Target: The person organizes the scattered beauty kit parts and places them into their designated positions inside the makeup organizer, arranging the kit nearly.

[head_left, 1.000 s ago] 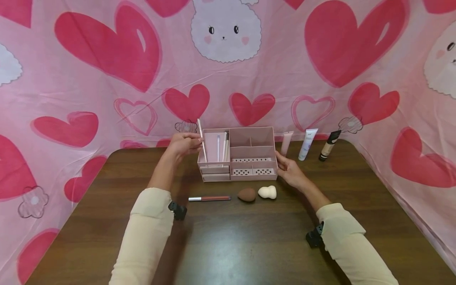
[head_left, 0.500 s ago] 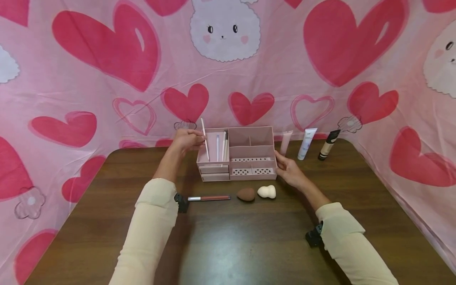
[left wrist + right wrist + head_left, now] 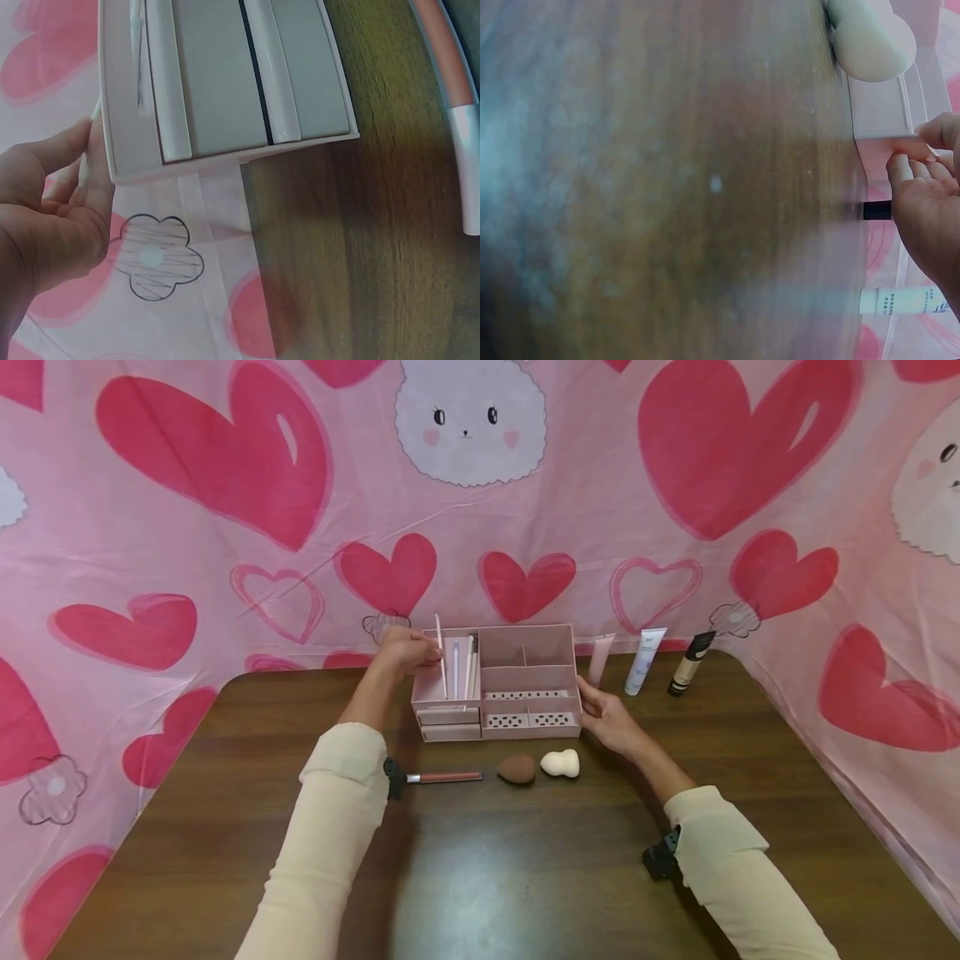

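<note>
Left hand [image 3: 408, 650]: fingers pinching a slim white stick [image 3: 441, 656], held nearly upright with a slight tilt. Its lower part shows within the outline of the left compartment of a pink organiser [image 3: 527, 678]; whether the tip meets the compartment floor cannot be told.

Right hand [image 3: 613, 722]: fingers gripping the organiser's right side, thumb over the edge, the others against the outer wall.

Organiser: upright, towards the back of the counter [image 3: 480, 877]. Left compartment contains a lilac stick [image 3: 455, 670] and, against the divider, a group of brushes [image 3: 470, 667].

Before it, in a row: lip gloss [image 3: 450, 777], lying flat; brown sponge [image 3: 517, 768]; cream sponge [image 3: 561, 763].

To its right, standing: pink tube [image 3: 600, 658], white tube [image 3: 644, 662], black-capped bottle [image 3: 692, 664].

Hazards, by judgement: the white stick may topple against the lilac one if let go before its tip is seated. The organiser may slide or twist if the left hand bears on it while the right grip slackens. The lip gloss, partly covered by the left wrist camera [image 3: 395, 778], may roll if the forearm dips. The pink tube, just beside the right hand, may tip if those fingers spread outward.
</note>
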Demonstrator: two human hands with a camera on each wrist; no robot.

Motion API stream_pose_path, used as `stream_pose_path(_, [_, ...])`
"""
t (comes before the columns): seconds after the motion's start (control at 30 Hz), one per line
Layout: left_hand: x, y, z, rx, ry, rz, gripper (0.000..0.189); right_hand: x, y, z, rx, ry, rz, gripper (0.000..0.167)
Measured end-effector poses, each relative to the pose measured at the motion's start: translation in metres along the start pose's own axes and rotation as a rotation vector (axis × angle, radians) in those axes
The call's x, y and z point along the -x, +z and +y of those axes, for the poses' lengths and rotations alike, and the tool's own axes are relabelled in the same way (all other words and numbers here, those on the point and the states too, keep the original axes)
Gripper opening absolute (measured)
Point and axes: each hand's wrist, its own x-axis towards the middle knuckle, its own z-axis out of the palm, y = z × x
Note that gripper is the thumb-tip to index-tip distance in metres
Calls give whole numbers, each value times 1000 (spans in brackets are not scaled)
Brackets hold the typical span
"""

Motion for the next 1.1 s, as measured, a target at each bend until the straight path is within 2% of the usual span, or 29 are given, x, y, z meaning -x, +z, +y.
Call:
stream_pose_path(0.2, [0, 6, 2, -54, 4, 12, 29, -1, 0, -5, 18, 48, 6, 69])
stream_pose_path(0.47, [-3, 12, 2, -93, 3, 33, 21, -1, 0, -3, 29, 39, 8, 69])
stream_pose_path(0.7, [-4, 14, 1, -148, 25, 42, 26, -1, -1, -3, 42, 32, 9, 69])
stream_pose_path(0.9, [-4, 13, 1, -205, 40, 48, 22, -1, 0, -4, 32, 23, 10, 68])
stream_pose_path(1.1, [-2, 13, 2, -216, 34, 38, 24, -1, 1, -4, 30, 24, 11, 68])
